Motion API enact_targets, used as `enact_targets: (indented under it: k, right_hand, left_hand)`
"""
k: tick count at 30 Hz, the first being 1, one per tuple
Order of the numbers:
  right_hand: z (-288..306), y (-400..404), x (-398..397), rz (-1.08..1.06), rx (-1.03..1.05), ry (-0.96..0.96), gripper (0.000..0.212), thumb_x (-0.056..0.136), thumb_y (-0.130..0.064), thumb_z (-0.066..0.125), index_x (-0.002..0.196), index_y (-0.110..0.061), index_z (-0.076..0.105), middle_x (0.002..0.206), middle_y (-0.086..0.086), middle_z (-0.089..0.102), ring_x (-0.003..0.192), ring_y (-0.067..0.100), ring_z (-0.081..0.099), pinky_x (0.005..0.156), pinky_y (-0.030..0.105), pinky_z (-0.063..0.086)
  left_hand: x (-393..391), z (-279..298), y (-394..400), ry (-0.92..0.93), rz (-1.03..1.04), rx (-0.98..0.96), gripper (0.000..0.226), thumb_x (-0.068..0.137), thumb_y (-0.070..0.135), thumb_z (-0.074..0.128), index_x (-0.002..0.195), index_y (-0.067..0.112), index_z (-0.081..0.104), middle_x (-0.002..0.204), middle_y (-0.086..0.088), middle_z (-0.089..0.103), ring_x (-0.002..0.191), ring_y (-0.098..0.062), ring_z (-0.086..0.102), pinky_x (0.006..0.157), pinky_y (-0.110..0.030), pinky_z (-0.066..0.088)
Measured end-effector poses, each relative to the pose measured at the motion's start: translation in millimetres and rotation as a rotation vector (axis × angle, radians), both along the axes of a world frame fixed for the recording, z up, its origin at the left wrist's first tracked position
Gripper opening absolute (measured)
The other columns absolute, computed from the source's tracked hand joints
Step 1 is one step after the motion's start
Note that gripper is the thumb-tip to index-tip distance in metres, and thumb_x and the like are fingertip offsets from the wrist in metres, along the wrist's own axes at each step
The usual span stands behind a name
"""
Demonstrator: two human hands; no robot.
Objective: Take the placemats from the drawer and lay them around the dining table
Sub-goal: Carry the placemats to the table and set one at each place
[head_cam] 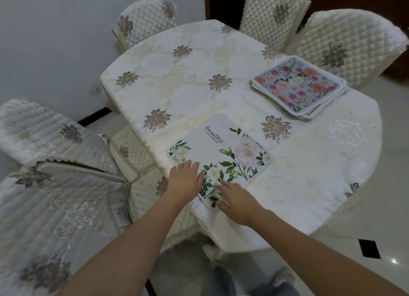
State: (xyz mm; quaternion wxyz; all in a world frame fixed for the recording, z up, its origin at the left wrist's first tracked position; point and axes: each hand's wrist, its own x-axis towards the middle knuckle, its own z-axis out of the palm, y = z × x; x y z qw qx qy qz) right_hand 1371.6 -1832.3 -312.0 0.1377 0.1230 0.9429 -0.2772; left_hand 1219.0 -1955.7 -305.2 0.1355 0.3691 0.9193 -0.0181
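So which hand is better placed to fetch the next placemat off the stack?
Probably the right hand. The stack of placemats lies on the table's far right, on that hand's side. The left hand rests on the white floral placemat, further from the stack.

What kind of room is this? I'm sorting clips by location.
Most likely a home dining room: a round dining table under an embroidered tablecloth, quilted-cover chairs drawn up around it, and floral placemats, one white placemat under both hands and a stack of placemats further off.
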Motion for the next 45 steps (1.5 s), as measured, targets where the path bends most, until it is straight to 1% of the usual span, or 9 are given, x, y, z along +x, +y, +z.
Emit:
enact_targets:
  k: [4, 8, 14, 24, 28, 33, 38, 41, 45]
  right_hand:
    - [26.3, 40.6, 14.8, -0.111, -0.004, 0.083, 0.057, 0.1, -0.04, 0.043, 0.15, -0.016, 0.032, 0.157, 0.005, 0.029, 0.143, 0.023, 0.026, 0.115, 0.036, 0.024]
    - [56.8, 86.9, 32.3, -0.289, -0.098, 0.169, 0.059, 0.1, -0.043, 0.043, 0.151, -0.016, 0.031, 0.157, 0.005, 0.031, 0.143, 0.023, 0.027, 0.115, 0.036, 0.025]
    - [105.0, 153.7, 80.3, -0.461, -0.159, 0.316, 0.06, 0.1, -0.047, 0.041, 0.15, -0.017, 0.032, 0.155, 0.002, 0.034, 0.142, 0.019, 0.03, 0.112, 0.032, 0.024]
    - [149.0, 261.4, 202.4, -0.761, -0.196, 0.478, 0.061, 0.099, -0.05, 0.041, 0.151, -0.019, 0.032, 0.156, 0.0, 0.033, 0.143, 0.018, 0.028, 0.116, 0.036, 0.024]
    - [157.8, 298.0, 250.8, -0.924, -0.23, 0.549, 0.06, 0.099, -0.049, 0.041, 0.15, -0.018, 0.034, 0.155, 0.0, 0.035, 0.142, 0.018, 0.03, 0.116, 0.038, 0.025]
    - [161.1, 339.7, 293.1, -1.109, -0.287, 0.617, 0.057, 0.1, -0.046, 0.043, 0.149, -0.018, 0.035, 0.154, 0.001, 0.035, 0.141, 0.018, 0.033, 0.111, 0.029, 0.025]
    - [157.4, 376.3, 310.1, -1.178, -0.271, 0.63, 0.055, 0.101, -0.046, 0.041, 0.149, -0.02, 0.036, 0.154, -0.001, 0.037, 0.141, 0.015, 0.033, 0.112, 0.029, 0.024]
    - [152.8, 406.6, 308.3, -1.223, -0.33, 0.681, 0.053, 0.1, -0.046, 0.042, 0.147, -0.02, 0.04, 0.151, -0.002, 0.041, 0.139, 0.014, 0.037, 0.112, 0.028, 0.028]
    - [151.8, 455.6, 295.1, -1.304, -0.396, 0.727, 0.05, 0.102, -0.044, 0.04, 0.145, -0.019, 0.043, 0.148, -0.003, 0.044, 0.135, 0.011, 0.04, 0.102, 0.02, 0.028]
  left_hand:
    - [24.1, 32.4, 32.1, 0.041, -0.01, 0.097, 0.068, 0.096, 0.053, 0.01, 0.145, 0.016, 0.041, 0.151, -0.012, 0.041, 0.138, -0.03, 0.038, 0.11, -0.045, 0.03]
    - [51.0, 63.4, 77.1, 0.067, 0.001, 0.19, 0.055, 0.103, 0.047, 0.028, 0.15, 0.02, 0.034, 0.158, -0.009, 0.031, 0.144, -0.028, 0.028, 0.116, -0.045, 0.022]
    - [107.0, 108.2, 151.2, 0.126, -0.084, 0.277, 0.057, 0.103, 0.049, 0.027, 0.152, 0.022, 0.028, 0.162, -0.006, 0.021, 0.148, -0.025, 0.02, 0.119, -0.046, 0.017]
    - [197.9, 151.3, 286.4, 0.041, -0.137, 0.528, 0.063, 0.1, 0.057, 0.025, 0.15, 0.019, 0.036, 0.158, -0.006, 0.032, 0.145, -0.024, 0.028, 0.116, -0.045, 0.026]
    - [238.8, 159.0, 342.0, -0.108, -0.2, 0.647, 0.062, 0.102, 0.054, 0.026, 0.151, 0.016, 0.034, 0.158, -0.005, 0.032, 0.146, -0.022, 0.026, 0.118, -0.045, 0.022]
    - [269.1, 155.6, 392.2, -0.318, -0.245, 0.776, 0.069, 0.098, 0.063, 0.021, 0.15, 0.02, 0.035, 0.155, -0.001, 0.038, 0.144, -0.019, 0.03, 0.117, -0.049, 0.026]
    - [284.7, 155.2, 438.2, -0.404, -0.327, 0.804, 0.068, 0.1, 0.061, 0.021, 0.146, 0.015, 0.039, 0.153, -0.002, 0.039, 0.142, -0.014, 0.03, 0.119, -0.038, 0.021]
    - [288.4, 154.4, 477.5, -0.683, -0.198, 0.884, 0.053, 0.105, 0.047, 0.025, 0.148, 0.019, 0.039, 0.139, 0.016, 0.04, 0.127, 0.003, 0.03, 0.108, -0.022, 0.02]
    - [270.8, 145.5, 544.3, -1.103, 0.119, 1.012, 0.047, 0.104, 0.05, 0.023, 0.137, 0.03, 0.049, 0.133, 0.009, 0.05, 0.133, -0.012, 0.042, 0.114, -0.038, 0.029]
